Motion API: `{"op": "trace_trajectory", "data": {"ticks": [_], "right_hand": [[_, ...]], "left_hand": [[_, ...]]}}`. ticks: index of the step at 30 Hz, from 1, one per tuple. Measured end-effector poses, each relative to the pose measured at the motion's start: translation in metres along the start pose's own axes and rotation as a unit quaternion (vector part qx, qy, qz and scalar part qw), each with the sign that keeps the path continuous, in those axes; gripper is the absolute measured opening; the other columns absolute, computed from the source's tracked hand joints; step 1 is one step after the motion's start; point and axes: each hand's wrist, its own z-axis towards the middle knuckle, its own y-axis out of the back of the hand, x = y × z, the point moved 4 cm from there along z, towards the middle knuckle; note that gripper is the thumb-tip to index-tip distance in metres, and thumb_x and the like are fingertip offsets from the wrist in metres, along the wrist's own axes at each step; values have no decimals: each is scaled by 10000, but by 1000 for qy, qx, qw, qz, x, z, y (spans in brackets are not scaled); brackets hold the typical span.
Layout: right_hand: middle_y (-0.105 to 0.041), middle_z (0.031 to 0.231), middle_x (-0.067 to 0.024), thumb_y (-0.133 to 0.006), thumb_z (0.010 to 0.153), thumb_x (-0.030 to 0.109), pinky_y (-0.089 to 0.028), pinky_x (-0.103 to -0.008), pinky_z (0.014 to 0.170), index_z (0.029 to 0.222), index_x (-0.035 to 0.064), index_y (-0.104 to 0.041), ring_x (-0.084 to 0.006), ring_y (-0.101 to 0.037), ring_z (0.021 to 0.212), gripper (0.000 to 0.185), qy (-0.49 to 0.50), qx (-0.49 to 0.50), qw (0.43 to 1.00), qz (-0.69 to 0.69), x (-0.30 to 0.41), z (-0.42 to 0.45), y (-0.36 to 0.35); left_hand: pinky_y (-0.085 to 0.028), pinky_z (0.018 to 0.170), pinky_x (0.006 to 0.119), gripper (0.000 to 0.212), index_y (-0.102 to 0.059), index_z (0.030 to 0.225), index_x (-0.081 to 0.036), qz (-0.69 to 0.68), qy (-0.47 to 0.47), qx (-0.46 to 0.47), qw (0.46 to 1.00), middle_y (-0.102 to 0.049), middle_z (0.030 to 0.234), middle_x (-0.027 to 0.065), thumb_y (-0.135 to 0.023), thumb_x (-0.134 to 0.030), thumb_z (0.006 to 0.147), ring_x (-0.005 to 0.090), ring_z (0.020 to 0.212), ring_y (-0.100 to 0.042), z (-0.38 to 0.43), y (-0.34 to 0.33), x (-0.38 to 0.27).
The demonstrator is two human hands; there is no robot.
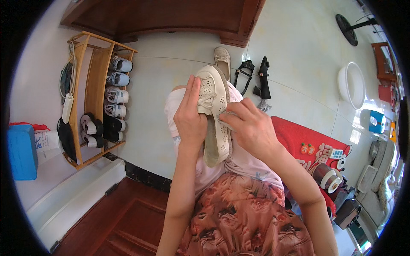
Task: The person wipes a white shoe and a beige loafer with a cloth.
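A cream slip-on shoe (221, 137) with punched flower holes and a lace bow is held above my lap, toe pointing away from me. My left hand (192, 115) grips it from the left side, fingers lying along the upper. Pinched in the fingers of my right hand (250, 128) is a small greyish cloth or wipe (225, 118), mostly hidden, which touches the right side of the shoe. A similar cream shoe (223, 60) rests on the tiled floor beyond the held one.
Black strapped shoes (264, 78) and a crumpled grey piece (264, 105) lie on the floor to the right. A wooden shoe rack (99, 73) with several shoes stands left. Further right are a red mat (288, 134) and a white basin (351, 84).
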Motion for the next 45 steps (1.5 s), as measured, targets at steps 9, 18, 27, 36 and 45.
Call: {"op": "trace_trajectory", "data": {"ticks": [9,18,27,36,45], "right_hand": [[-586,1006,-30,-657,716,91,-549,-335,729,899,50,-656,-228,-577,976,188,19,-24,993,-115,7,18,-8],[-577,1003,-26,-649,735,88,-545,-338,719,898,66,-673,-223,-568,944,166,56,7,994,-93,7,11,-4],[-667,1028,-15,-697,650,-68,-568,-352,731,977,112,-743,-236,-616,920,377,-9,-10,1000,-4,-3,8,14],[-657,1054,-18,-700,691,-37,-566,-349,709,1004,98,-736,-237,-610,929,342,3,-40,999,34,-17,15,6],[-559,993,-31,-653,735,103,-576,-312,731,899,65,-653,-215,-560,954,169,114,106,986,52,15,-24,0]], "left_hand": [[-551,897,405,709,-559,1428,-84,3,16,-1,1000,-575,1442,173,-523,119,749,368,1171,-650,-3,-3,-1],[-548,917,408,715,-566,1416,-70,16,-5,-2,1000,-578,1439,174,-513,120,729,371,1165,-653,-3,-3,-1],[-495,1015,417,593,-541,1417,-25,-19,44,67,997,-541,1460,197,-601,44,832,377,1276,-573,-6,11,-10],[-428,1060,472,257,-643,1080,63,3,30,175,984,-464,1450,226,-713,-68,870,411,1255,-497,-93,63,-67],[-438,1088,407,283,-674,1089,85,-32,87,193,977,-490,1464,240,-743,-52,852,389,1321,-533,-121,55,-45]]}}
